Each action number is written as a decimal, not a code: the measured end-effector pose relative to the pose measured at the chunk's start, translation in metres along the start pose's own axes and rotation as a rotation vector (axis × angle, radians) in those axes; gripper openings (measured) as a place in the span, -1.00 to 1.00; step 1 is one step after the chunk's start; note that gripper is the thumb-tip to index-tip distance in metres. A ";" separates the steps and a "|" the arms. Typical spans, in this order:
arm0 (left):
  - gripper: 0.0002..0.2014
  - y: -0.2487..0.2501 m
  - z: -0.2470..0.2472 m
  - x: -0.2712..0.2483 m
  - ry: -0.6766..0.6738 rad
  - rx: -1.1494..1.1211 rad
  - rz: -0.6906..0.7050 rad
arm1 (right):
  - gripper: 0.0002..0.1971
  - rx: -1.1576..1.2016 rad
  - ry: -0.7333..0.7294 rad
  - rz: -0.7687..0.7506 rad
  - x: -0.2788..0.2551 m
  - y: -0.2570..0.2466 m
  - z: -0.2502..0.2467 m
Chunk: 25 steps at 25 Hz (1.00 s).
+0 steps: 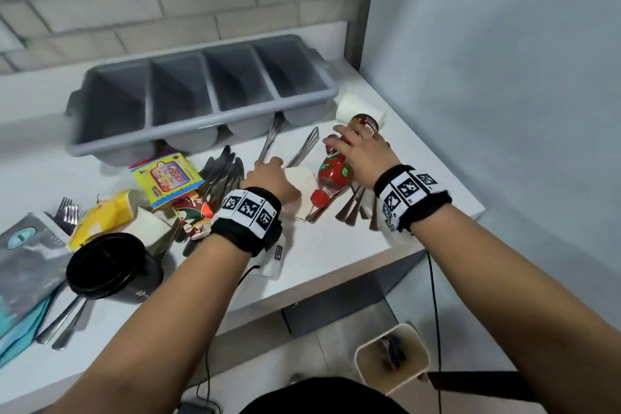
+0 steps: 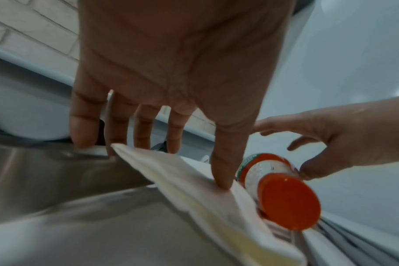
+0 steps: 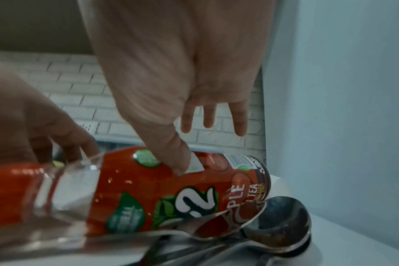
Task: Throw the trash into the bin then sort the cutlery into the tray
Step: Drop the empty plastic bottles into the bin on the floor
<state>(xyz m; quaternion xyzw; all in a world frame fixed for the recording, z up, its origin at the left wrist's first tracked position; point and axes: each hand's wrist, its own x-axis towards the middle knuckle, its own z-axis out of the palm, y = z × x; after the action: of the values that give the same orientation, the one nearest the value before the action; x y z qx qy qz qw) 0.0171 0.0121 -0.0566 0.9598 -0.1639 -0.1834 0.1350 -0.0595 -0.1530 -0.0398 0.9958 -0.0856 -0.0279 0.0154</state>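
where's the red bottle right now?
Head view: the red bottle lies on its side at the right end of the table, on some spoons, beside a white napkin. The right hand is over it, thumb touching.

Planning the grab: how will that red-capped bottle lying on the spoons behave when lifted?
The bottle looks empty at its clear neck, so probably light. It lies on its side across spoons, so it may roll. The right hand only touches it; smooth plastic might slip.

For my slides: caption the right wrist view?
Right hand reaching onto a red-labelled plastic bottle lying across steel spoons.
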 end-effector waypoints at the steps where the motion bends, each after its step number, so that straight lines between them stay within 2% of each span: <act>1: -0.21 0.000 0.000 0.002 -0.010 -0.010 -0.003 | -0.13 -0.075 -0.040 -0.030 0.007 0.000 0.001; 3: -0.21 -0.002 -0.002 0.005 -0.013 -0.065 -0.005 | -0.14 -0.168 -0.114 -0.089 0.015 -0.001 0.003; 6: -0.25 -0.004 -0.006 0.008 -0.020 -0.072 0.009 | -0.31 -0.158 -0.156 -0.126 0.020 -0.003 0.005; 10: -0.35 -0.007 -0.009 0.007 0.061 -0.045 0.030 | -0.36 -0.131 -0.117 -0.118 0.020 -0.002 0.003; 13: -0.53 -0.005 -0.017 0.005 0.144 -0.189 0.096 | -0.32 -0.087 0.017 -0.077 0.009 -0.002 -0.011; 16: -0.62 0.011 -0.031 -0.009 0.201 -0.424 0.161 | -0.25 0.031 0.222 0.092 -0.017 0.002 -0.035; 20: -0.62 0.048 -0.031 -0.047 0.200 -0.632 0.332 | -0.18 0.294 0.547 0.342 -0.077 0.016 -0.042; 23: -0.48 0.073 -0.002 -0.080 0.111 -0.689 0.464 | -0.22 0.449 0.711 0.522 -0.135 0.028 -0.012; 25: -0.41 0.084 0.031 -0.101 -0.009 -0.692 0.559 | -0.25 0.569 0.706 0.688 -0.174 0.034 0.022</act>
<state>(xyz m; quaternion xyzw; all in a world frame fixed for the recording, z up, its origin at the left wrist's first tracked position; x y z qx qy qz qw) -0.1060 -0.0338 -0.0263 0.7761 -0.3467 -0.1879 0.4920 -0.2375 -0.1572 -0.0516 0.8245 -0.3991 0.3372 -0.2174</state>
